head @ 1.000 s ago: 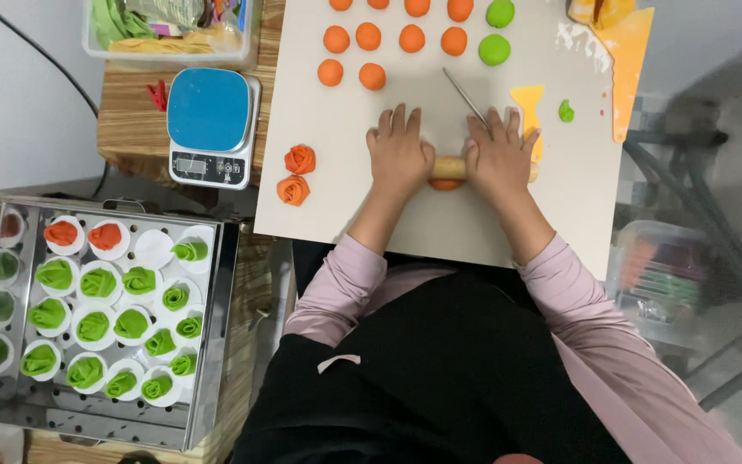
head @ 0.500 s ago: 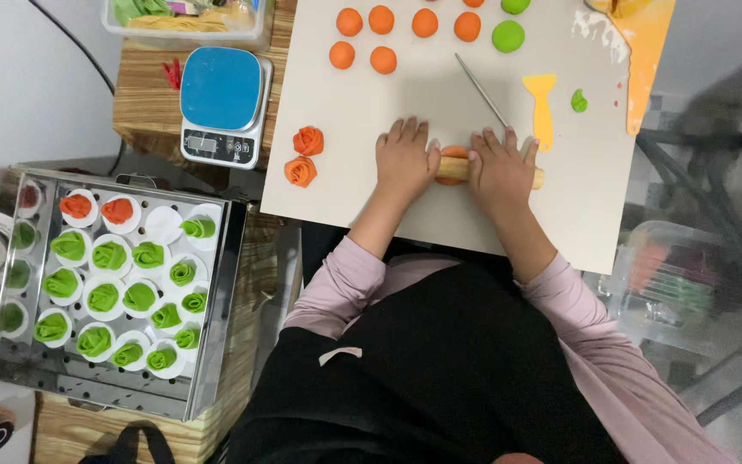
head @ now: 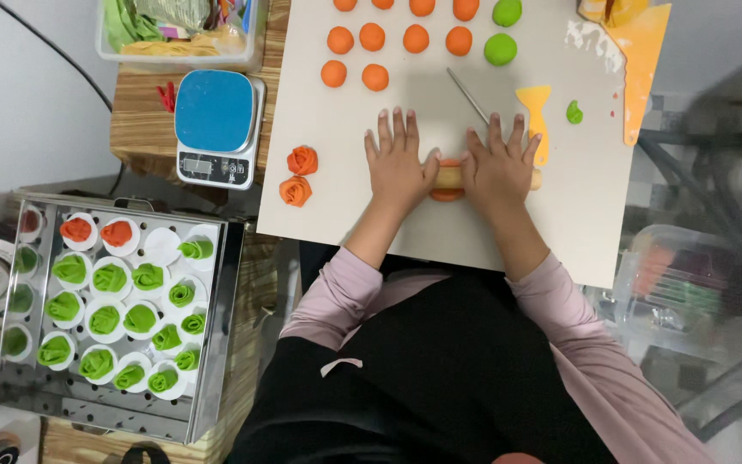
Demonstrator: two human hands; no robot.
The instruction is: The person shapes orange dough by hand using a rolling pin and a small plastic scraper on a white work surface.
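Note:
Both hands lie flat, fingers spread, on a short wooden rolling pin [head: 451, 177] that crosses the white work board [head: 337, 198]. My left hand [head: 398, 161] presses its left end, my right hand [head: 500, 163] its right end. Under the pin, between the hands, a piece of orange dough [head: 447, 194] shows, mostly hidden. Two finished orange dough roses [head: 299, 174] sit on the board left of my left hand.
Several orange dough balls [head: 374, 39] and two green ones [head: 500, 49] line the board's far side, with a thin metal stick [head: 467, 95], a yellow scraper [head: 535, 112] and a green scrap [head: 574, 112]. A blue kitchen scale [head: 214, 125] stands left. A steel steamer tray [head: 209, 344] holds green and orange dough roses.
The hands stay on the rolling pin over the orange dough, fingers now stretched further forward. The view has shifted, so the board and tray sit lower in frame.

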